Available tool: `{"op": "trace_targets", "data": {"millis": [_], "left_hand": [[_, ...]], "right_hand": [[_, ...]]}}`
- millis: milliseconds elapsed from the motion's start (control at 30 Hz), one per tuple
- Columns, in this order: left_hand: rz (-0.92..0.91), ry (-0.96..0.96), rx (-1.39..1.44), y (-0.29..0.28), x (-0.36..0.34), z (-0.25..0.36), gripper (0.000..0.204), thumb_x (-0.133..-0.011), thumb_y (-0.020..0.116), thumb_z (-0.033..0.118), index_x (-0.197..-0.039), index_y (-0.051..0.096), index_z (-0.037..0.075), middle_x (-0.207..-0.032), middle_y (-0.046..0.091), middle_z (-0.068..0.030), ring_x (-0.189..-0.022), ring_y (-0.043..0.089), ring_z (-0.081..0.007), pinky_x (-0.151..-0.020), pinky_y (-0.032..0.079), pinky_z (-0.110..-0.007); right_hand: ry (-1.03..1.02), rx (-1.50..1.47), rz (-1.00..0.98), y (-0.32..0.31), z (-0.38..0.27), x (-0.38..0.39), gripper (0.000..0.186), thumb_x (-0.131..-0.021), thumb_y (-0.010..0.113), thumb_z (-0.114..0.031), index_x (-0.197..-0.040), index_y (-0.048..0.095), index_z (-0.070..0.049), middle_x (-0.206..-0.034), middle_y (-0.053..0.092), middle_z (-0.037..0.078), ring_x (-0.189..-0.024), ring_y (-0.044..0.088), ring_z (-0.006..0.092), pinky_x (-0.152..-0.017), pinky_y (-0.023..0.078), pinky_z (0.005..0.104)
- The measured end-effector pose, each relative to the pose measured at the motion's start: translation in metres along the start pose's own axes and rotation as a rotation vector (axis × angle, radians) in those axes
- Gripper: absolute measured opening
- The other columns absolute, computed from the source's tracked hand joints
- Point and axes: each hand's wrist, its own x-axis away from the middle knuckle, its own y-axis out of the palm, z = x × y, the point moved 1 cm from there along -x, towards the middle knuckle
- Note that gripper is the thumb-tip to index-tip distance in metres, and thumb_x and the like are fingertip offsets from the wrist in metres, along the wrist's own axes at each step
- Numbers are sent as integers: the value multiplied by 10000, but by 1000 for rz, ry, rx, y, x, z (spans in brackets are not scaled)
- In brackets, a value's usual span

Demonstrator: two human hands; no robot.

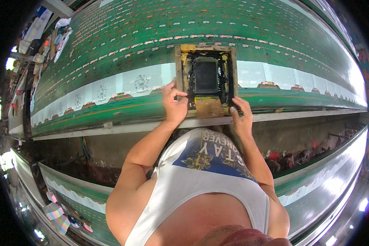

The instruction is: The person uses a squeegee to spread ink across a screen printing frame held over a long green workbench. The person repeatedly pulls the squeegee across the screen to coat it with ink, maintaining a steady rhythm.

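Observation:
A wooden screen printing frame (234, 67) lies on a row of pale blue cloth pieces (123, 83) along the near side of a long green table. Its dark mesh window (206, 74) is ringed by black ink smears and yellow patches. Inside the near end rests a flat wooden block (209, 108), perhaps a squeegee, touched by neither hand. My left hand (176, 103) is closed on the frame's left side, its index finger and thumb bent at the edge. At the near right corner, my right hand (242, 116) grips the frame with fingers over its side.
Cloth left of the frame bears dark printed designs (141, 83); pieces on the right look plain. Rows of small colourful stickers dot the green table (123, 24). A pale rail (274, 117) edges it before me. Another green table (82, 213) stands behind; rags (62, 35) hang far left.

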Motion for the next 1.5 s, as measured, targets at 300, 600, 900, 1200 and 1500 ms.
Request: {"op": "trace_targets", "data": {"millis": [300,600,900,1200,1500], "left_hand": [[44,1,88,147,25,22,219,-741,738,-128,-831,702,68,-1510,640,-266,-1421,579,-456,-1222,416,-500],[71,-54,117,203,35,35,214,-724,743,-123,-822,704,63,-1486,669,-260,-1426,595,-424,-1194,441,-484],[73,-162,153,208,37,34,222,-721,778,-120,-824,705,63,-1512,661,-259,-1449,601,-418,-1216,450,-445],[10,-213,47,204,32,37,255,-809,783,-73,-1030,774,55,-1486,650,-225,-1412,632,-354,-1156,522,-412],[2,-350,226,202,21,24,217,-952,789,-29,-1160,785,29,-1320,731,-148,-1196,705,-208,-1047,544,-334]], "right_hand": [[-70,75,63,-111,87,-17,393,-927,757,13,-1316,772,-38,-1406,747,192,-1351,685,365,-1202,497,459],[-197,258,-36,-173,105,-24,386,-938,751,-21,-1322,772,-54,-1449,719,185,-1382,651,400,-1206,486,501],[-563,342,-328,-152,66,-46,483,-849,851,-72,-1324,765,-49,-1406,718,194,-1357,654,431,-1181,499,527],[-602,526,-682,-143,48,-109,390,-874,712,20,-1255,761,-42,-1202,752,171,-1146,704,398,-1041,558,505],[-386,475,-742,-115,45,-232,332,-953,666,15,-1254,776,-71,-1238,765,183,-1220,705,431,-1051,567,532]]}}
